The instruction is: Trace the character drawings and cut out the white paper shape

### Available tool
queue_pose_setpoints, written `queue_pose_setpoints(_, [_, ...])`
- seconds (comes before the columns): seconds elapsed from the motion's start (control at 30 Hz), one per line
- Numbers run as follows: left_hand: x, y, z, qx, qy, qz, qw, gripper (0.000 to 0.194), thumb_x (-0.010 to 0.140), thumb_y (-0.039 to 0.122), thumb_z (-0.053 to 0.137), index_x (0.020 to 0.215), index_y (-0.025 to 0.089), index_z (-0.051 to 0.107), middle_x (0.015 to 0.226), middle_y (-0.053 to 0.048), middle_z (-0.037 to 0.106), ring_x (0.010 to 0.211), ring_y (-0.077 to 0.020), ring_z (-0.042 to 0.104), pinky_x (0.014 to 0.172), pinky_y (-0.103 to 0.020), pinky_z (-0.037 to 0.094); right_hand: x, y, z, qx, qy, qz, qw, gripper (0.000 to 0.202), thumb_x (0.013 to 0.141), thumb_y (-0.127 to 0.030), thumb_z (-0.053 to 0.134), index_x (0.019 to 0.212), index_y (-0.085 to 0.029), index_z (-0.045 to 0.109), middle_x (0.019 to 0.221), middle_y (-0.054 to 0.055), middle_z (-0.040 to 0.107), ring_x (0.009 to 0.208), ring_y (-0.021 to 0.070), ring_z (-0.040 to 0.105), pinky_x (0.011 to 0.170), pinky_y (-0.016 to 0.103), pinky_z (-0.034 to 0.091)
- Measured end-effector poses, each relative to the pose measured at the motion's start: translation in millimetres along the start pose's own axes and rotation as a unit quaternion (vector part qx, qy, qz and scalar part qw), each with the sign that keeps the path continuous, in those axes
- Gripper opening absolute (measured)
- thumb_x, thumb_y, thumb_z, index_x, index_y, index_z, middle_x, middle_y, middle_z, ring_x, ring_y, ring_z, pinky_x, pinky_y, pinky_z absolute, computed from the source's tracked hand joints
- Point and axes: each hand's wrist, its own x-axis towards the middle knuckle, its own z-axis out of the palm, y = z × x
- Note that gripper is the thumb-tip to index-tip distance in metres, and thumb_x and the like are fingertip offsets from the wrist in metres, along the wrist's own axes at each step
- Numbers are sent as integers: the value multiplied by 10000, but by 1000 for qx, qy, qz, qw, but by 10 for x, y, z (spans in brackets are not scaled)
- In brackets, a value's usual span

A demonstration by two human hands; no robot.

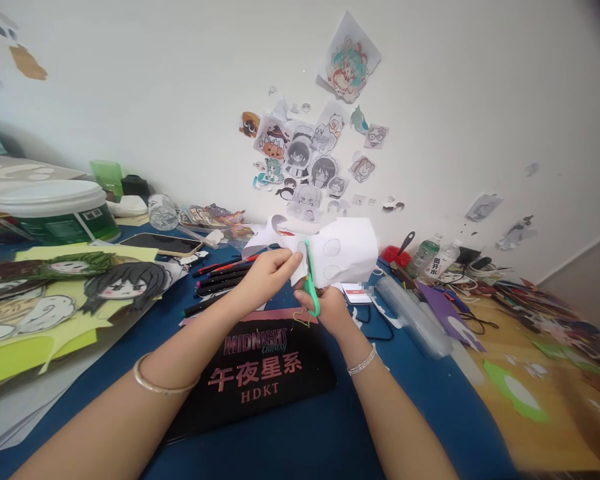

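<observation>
A white sheet of paper [355,247] with small oval outlines is held up over the table. My left hand [275,267] pinches its left part between thumb and fingers. My right hand [330,307] is closed around green-handled scissors [311,293], whose blades point up and away along the paper beside my left thumb. The blades overlap the sheet; part of them is hidden by it. Below both hands lies a black pouch [255,373] with pink lettering. Several dark markers [225,280] rest just left of my left hand.
At left stand a white-lidded green tub [55,213], a phone [163,245] and paper cut-outs [130,287] on yellow sheets. To the right lie a clear plastic roll [413,317], a purple sheet [445,310], bottles [427,253] and paper scraps [515,390]. Drawings [300,157] cover the wall.
</observation>
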Motion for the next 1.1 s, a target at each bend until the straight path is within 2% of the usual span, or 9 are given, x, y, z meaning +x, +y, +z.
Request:
queue_pose_setpoints(0.3, [7, -16, -18, -8, 4, -9, 1000, 387, 832, 400, 361, 508, 195, 306, 503, 52, 325, 494, -91, 342, 490, -230, 276, 16, 37, 7, 13, -1, 28, 1000, 351, 633, -471, 672, 786, -160, 613, 675, 14, 562, 619, 140, 509, 560, 269, 460])
queue_pose_setpoints(0.43, [28, -58, -50, 29, 42, -12, 999, 384, 836, 391, 373, 510, 199, 304, 486, 52, 338, 484, -97, 349, 489, -234, 277, 33, 42, -23, 54, -69, 67, 994, 409, 591, -462, 716, 842, -156, 616, 673, 1, 538, 593, 125, 512, 549, 260, 466])
queue_pose_setpoints(0.53, [52, -105, -94, 30, 46, -56, 997, 368, 840, 409, 375, 537, 203, 338, 478, 43, 429, 487, -111, 431, 507, -239, 319, 47, 17, -96, 52, -124, 85, 987, 384, 607, -435, 722, 847, -156, 611, 630, -17, 519, 543, 111, 514, 531, 250, 456])
queue_pose_setpoints(0.6, [66, -138, -123, 17, 36, -88, 995, 360, 845, 431, 366, 565, 204, 365, 487, 33, 495, 502, -125, 489, 533, -244, 354, 56, 2, -167, 44, -148, 70, 986, 352, 639, -409, 710, 859, -153, 613, 611, -16, 534, 537, 114, 524, 535, 250, 451])
queue_pose_setpoints(0.67, [77, -168, -144, 25, 19, -94, 995, 359, 847, 442, 361, 578, 204, 380, 502, 24, 528, 522, -136, 516, 553, -251, 368, 58, -6, -247, 42, -182, 52, 981, 321, 674, -389, 690, 870, -145, 618, 612, -5, 559, 550, 118, 534, 544, 248, 444])
queue_pose_setpoints(0.83, [88, -203, -170, 139, -21, -36, 989, 375, 849, 420, 349, 540, 213, 306, 493, 31, 427, 504, -137, 422, 523, -261, 297, 36, -41, -415, 48, -296, 31, 954, 306, 690, -372, 677, 863, -129, 610, 641, 0, 578, 560, 111, 538, 547, 237, 428])
queue_pose_setpoints(0.9, [84, -191, -191, 179, -43, -24, 983, 368, 853, 409, 339, 544, 214, 296, 502, 30, 399, 504, -138, 391, 519, -264, 269, 27, -63, -449, 43, -303, 29, 952, 312, 683, -375, 680, 859, -129, 604, 644, -5, 573, 563, 109, 537, 549, 234, 428])
queue_pose_setpoints(0.97, [76, -173, -220, 202, -71, -13, 977, 358, 855, 408, 329, 556, 212, 308, 523, 22, 406, 512, -141, 383, 521, -266, 258, 27, -81, -462, 25, -281, 36, 959, 302, 688, -375, 673, 848, -129, 602, 631, -11, 561, 558, 105, 527, 541, 227, 421])
queue_pose_setpoints(1.1, [63, -157, -268, 203, -111, -3, 973, 354, 859, 435, 307, 585, 211, 325, 564, 13, 428, 531, -150, 396, 529, -263, 261, 45, -102, -445, -16, -271, 49, 961, 278, 706, -380, 653, 809, -126, 610, 619, -11, 552, 559, 103, 517, 536, 220, 411])
